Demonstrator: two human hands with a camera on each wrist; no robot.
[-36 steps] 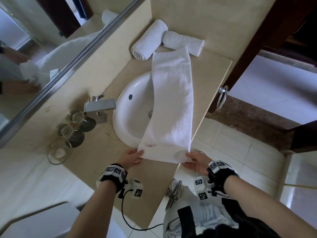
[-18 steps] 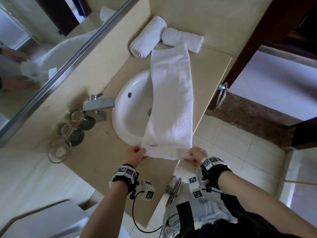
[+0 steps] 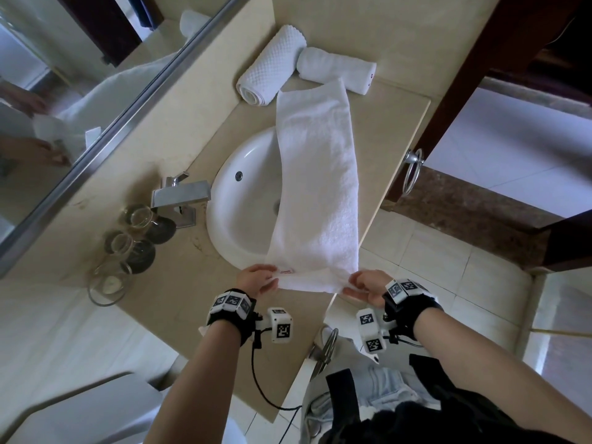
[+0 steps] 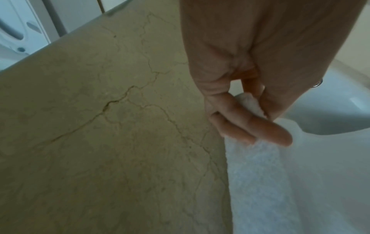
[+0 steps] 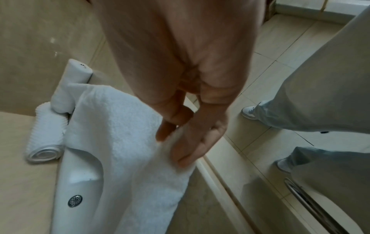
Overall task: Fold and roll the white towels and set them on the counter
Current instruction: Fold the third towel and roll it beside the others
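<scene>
A long folded white towel (image 3: 317, 187) lies stretched over the sink and the beige counter (image 3: 179, 302), its far end by two rolled towels. My left hand (image 3: 256, 280) pinches the towel's (image 4: 258, 182) near left corner between thumb and fingers (image 4: 266, 131). My right hand (image 3: 365, 288) grips the near right corner, fingers (image 5: 188, 152) curled over the towel (image 5: 120, 134) at the counter's front edge. A waffle-textured roll (image 3: 272, 70) and a smooth roll (image 3: 336, 70) lie against the back wall; both show in the right wrist view, waffle roll (image 5: 46, 136) and smooth roll (image 5: 68, 88).
A white sink (image 3: 243, 200) with a metal faucet (image 3: 181, 197) sits mid-counter. Three glasses (image 3: 128, 245) stand left of the faucet under the mirror (image 3: 64, 91). Towel rings (image 3: 411, 173) hang on the counter's front. Tiled floor (image 3: 432, 261) lies to the right.
Both hands have lifted and turned the towel's near edge slightly, moving a little away from me; the near end now looks bunched between them. The rolled towels have not moved.
</scene>
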